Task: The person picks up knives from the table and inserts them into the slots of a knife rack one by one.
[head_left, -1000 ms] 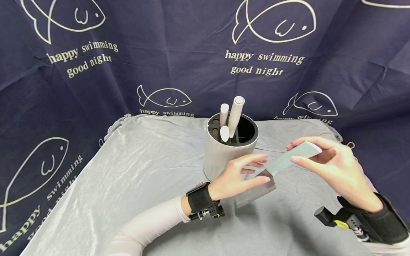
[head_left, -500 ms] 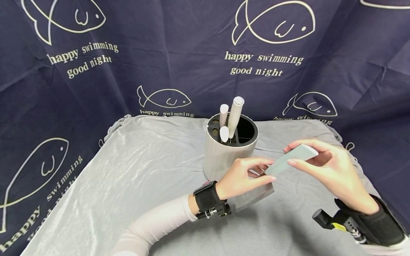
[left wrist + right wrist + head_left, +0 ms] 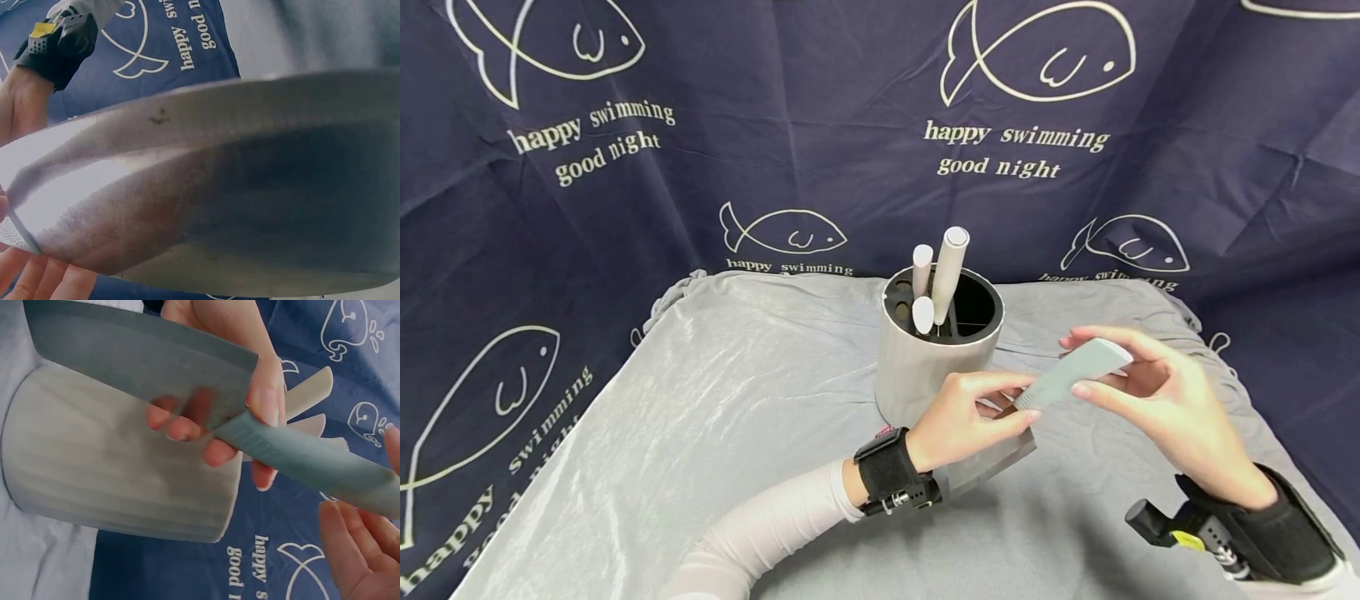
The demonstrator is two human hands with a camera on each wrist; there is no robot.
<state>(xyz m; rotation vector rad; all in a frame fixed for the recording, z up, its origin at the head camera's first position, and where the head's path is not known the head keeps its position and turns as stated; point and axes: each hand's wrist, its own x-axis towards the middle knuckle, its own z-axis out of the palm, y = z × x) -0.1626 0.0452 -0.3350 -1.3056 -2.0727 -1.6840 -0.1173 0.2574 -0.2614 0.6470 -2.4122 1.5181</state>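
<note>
A kitchen knife with a broad metal blade and a pale green handle is held in the air in front of a white cylindrical knife block. My left hand pinches it where the blade meets the handle, thumb on the near side and fingers behind. The blade fills most of the left wrist view. My right hand is at the handle's butt end, thumb and fingers spread to either side of it; the right wrist view shows fingers just below the handle.
Three pale handles stick up from the block's black slotted top, beside a wide dark compartment. Grey cloth covers the table. Behind hangs a dark blue curtain with fish drawings.
My left hand has moved right and taken hold of the knife near the handle's base. The knife has shifted slightly left, and the right hand's grip at the handle has loosened.
</note>
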